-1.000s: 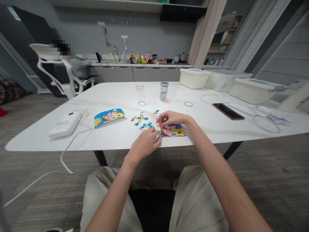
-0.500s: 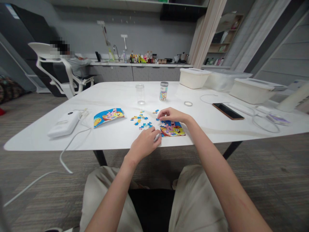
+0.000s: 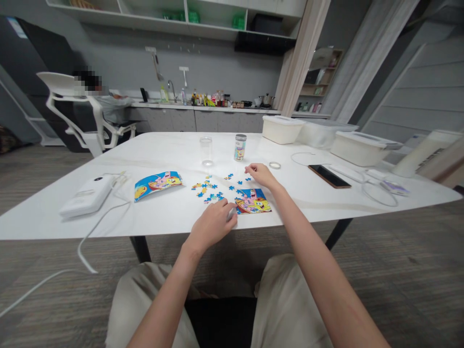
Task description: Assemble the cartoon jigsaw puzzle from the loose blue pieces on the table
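Note:
A partly assembled jigsaw puzzle [image 3: 255, 202] with a yellow and pink cartoon picture lies near the table's front edge. My left hand [image 3: 213, 221] is closed at its lower left side, fingers curled; a small pale grey thing shows by the fingers, its kind unclear. Beyond the puzzle, my right hand [image 3: 261, 175] is closed in a pinch just over the tabletop; whatever its fingertips hold is hidden. Loose jigsaw pieces [image 3: 213, 197], mostly blue and yellow, are scattered to the left. A curved picture sheet [image 3: 158, 185] with a similar image sits farther left.
Behind the pieces stand a clear jar [image 3: 206, 152] and a labelled tin [image 3: 239, 148], with a ring [image 3: 274, 165] nearby. At right are a phone [image 3: 328, 176], cables and lidded boxes [image 3: 282, 129]. A white device [image 3: 87, 195] with a cord lies left. Someone sits in a chair [image 3: 96, 116].
My right hand has lifted away from the puzzle's upper edge, back and slightly right, uncovering loose blue pieces there. My left hand stays by the puzzle. The whole view has tilted up a little.

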`<state>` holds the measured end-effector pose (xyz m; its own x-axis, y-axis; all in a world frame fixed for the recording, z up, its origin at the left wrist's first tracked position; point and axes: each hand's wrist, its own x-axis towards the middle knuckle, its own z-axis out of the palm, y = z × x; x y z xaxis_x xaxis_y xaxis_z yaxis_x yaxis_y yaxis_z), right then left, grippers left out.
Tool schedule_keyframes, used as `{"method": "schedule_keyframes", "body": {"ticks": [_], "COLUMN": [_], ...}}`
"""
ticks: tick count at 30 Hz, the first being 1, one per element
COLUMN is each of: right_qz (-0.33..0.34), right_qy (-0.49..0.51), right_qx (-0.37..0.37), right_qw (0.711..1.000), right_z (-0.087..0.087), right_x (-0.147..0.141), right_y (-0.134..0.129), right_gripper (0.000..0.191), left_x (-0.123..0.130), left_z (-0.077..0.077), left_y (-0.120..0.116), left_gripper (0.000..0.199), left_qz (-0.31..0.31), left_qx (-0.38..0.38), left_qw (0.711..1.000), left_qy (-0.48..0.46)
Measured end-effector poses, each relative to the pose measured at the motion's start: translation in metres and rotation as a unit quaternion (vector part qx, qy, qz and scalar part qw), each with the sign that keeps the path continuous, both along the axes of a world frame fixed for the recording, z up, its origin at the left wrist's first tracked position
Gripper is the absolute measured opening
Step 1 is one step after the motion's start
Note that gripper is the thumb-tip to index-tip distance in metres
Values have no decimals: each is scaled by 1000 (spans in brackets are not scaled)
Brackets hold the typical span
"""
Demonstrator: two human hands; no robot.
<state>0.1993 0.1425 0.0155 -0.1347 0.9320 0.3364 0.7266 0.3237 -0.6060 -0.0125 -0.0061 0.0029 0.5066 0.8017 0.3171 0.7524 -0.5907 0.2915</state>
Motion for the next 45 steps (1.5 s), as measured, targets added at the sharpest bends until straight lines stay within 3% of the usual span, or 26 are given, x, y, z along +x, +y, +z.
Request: {"method": "schedule_keyframes", "body": {"ticks": [5, 20, 31, 40, 45], "right_qz": [-79, -75, -51, -150, -132], "right_qy": [-33, -50, -63, -91, -105], "right_qx": [-14, -32, -33, -72, -81], "right_qw": [996, 995, 996, 982, 982], "right_z": [-5, -15, -10, -5, -5], "right_x": [7, 5, -8, 7, 5], "right_y": [4, 6, 2, -4, -4], "right_gripper": [27, 25, 25, 27, 28], "left_x": [0, -3, -2, -2, 2], "left_z": [0, -6, -1, -2, 0], "left_y": [0, 5, 1, -1, -3], "left_gripper": [30, 30, 33, 29, 26], "left_qz": [7, 28, 33, 37, 40], "left_qx": [-6, -35, -4, -4, 40], "left_qw": [1000, 996, 999, 999, 997], "left_qy": [3, -71, -3, -9, 52]}}
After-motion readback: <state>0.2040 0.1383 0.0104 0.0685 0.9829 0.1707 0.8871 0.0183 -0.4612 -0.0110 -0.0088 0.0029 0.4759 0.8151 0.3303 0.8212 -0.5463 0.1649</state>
